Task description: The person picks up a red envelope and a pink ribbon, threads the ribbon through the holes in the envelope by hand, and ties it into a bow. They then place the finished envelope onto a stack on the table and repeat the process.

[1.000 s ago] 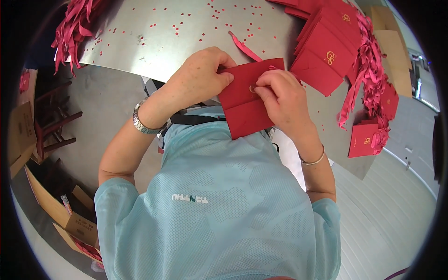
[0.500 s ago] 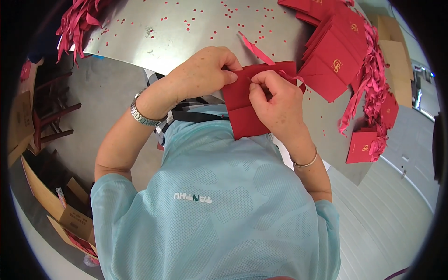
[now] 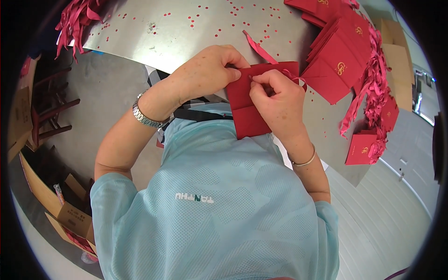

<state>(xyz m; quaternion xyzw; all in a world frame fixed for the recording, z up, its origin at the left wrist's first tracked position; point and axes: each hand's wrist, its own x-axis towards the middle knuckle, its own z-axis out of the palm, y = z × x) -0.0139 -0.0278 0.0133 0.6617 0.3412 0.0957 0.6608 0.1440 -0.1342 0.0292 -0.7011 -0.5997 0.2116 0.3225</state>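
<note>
A flat red paper bag with crease lines lies against my waist at the table's edge. My left hand is closed on its upper left edge, thumb in front and fingers behind. My right hand rests over the bag's upper right part, thumb and forefinger pinched. A dark red tip, seemingly ribbon, shows at those fingertips beside a small hole. A pink-red ribbon sticks out past the bag's top edge, and a loop of it curls at the upper right corner. The ribbon's path under my right hand is hidden.
On the metal table lie many small red paper dots. Stacked red bags with gold print and ribbons lie at right. More ribbons hang over the far left corner. Cardboard boxes and a wooden stool stand at left.
The whole view has shifted slightly. My left hand and the bag's top edge sit a little further right in it. Both hands keep their holds, and the right fingertips have barely moved.
</note>
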